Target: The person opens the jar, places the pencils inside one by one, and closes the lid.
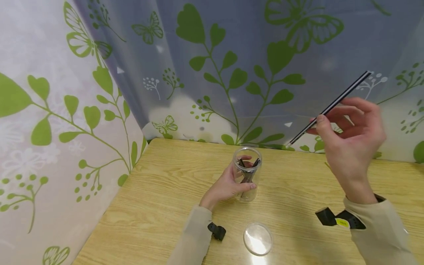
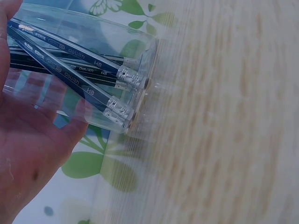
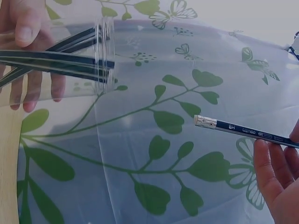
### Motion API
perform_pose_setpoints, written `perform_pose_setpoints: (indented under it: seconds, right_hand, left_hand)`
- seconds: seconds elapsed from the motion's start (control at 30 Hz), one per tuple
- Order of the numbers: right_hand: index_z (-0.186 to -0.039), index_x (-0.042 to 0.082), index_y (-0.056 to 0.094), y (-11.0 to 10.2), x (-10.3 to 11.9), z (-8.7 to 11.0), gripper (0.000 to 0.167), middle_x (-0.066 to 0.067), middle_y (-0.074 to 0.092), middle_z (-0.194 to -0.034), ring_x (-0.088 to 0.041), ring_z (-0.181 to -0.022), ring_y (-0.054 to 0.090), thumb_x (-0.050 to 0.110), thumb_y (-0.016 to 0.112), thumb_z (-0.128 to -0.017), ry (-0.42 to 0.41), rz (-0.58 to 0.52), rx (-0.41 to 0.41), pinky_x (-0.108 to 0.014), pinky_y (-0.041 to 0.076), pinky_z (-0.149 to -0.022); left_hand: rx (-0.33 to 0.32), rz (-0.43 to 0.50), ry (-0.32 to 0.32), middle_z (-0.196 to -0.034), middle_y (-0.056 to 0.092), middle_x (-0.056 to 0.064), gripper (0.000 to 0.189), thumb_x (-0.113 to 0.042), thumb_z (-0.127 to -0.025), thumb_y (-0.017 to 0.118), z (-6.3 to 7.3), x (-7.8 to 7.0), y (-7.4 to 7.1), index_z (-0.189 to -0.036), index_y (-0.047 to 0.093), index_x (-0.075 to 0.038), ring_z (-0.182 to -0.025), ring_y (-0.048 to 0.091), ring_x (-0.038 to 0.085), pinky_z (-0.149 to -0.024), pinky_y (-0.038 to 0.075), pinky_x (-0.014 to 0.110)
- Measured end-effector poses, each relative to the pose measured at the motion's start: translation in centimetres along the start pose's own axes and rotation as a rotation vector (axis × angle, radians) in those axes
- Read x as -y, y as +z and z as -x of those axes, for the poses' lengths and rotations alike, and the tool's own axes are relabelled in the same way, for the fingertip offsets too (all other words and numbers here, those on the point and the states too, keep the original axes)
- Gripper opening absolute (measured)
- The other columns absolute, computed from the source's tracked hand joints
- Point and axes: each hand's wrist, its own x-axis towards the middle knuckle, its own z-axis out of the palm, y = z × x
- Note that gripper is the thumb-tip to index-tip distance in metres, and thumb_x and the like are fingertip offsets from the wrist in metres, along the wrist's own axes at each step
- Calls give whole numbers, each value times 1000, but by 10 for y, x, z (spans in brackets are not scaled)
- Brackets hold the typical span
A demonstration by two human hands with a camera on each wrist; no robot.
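My left hand (image 1: 228, 183) grips a clear glass jar (image 1: 246, 196) that stands upright on the table, its thumb across the front and fingers behind. Inside the jar lean several dark striped pencils (image 2: 77, 79), with metal ferrules at the bottom in the left wrist view. Up to the right, above the tabletop, my right hand (image 1: 354, 141) pinches one pencil (image 1: 346, 95) between thumb and fingers. That pencil slants, with its eraser end (image 3: 205, 122) lower and toward the jar, apart from the jar's open mouth.
A round clear lid (image 1: 258, 239) lies on the wooden table (image 1: 159, 206) in front of the jar. Behind and to the left hangs a curtain (image 1: 159, 92) printed with green leaves and butterflies. Each sleeve carries a black wrist camera (image 1: 216, 231).
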Motion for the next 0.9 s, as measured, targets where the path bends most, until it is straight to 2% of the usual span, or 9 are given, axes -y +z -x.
perform_pose_setpoints:
  seconds: [0.07,0.13,0.37,0.63,0.9]
  right_hand:
    - [-115,-11,58,4,-1,0,36,-15,63,-81,-21,-66,73,-20,64,-81,3,-27,-4,-31,62,-64]
    - [-115,-11,58,7,-1,1,36,-15,63,-81,-22,-66,73,-21,64,-81,6,-44,1,-31,62,-64]
    - [-116,-8,57,15,-9,9,39,-10,66,-83,-18,-67,73,-21,62,-80,10,-28,34,-28,62,-66]
    - [-120,-8,59,23,-20,24,41,-4,71,-91,-11,-77,74,-19,65,-81,20,63,100,-21,61,-72]
    - [-120,-11,57,30,-25,32,41,-1,72,-94,-9,-81,74,-19,66,-81,9,112,132,-20,60,-75]
  left_hand:
    - [0,-3,3,-144,56,8,79,-2,-88,77,0,0,0,-154,36,-16,-133,54,16,-122,31,51]
    - [-2,-1,6,-144,56,8,79,-2,-88,77,-1,0,0,-153,37,-19,-133,54,16,-122,31,51]
    - [-4,4,6,-144,56,7,78,-2,-88,77,-1,-1,0,-152,39,-24,-134,54,15,-122,30,52]
    - [0,13,4,-144,56,8,77,-3,-88,76,0,0,0,-152,39,-23,-134,55,16,-121,32,52]
    - [-1,23,5,-144,56,7,77,-3,-88,77,-1,0,0,-150,40,-30,-134,54,16,-120,34,51]
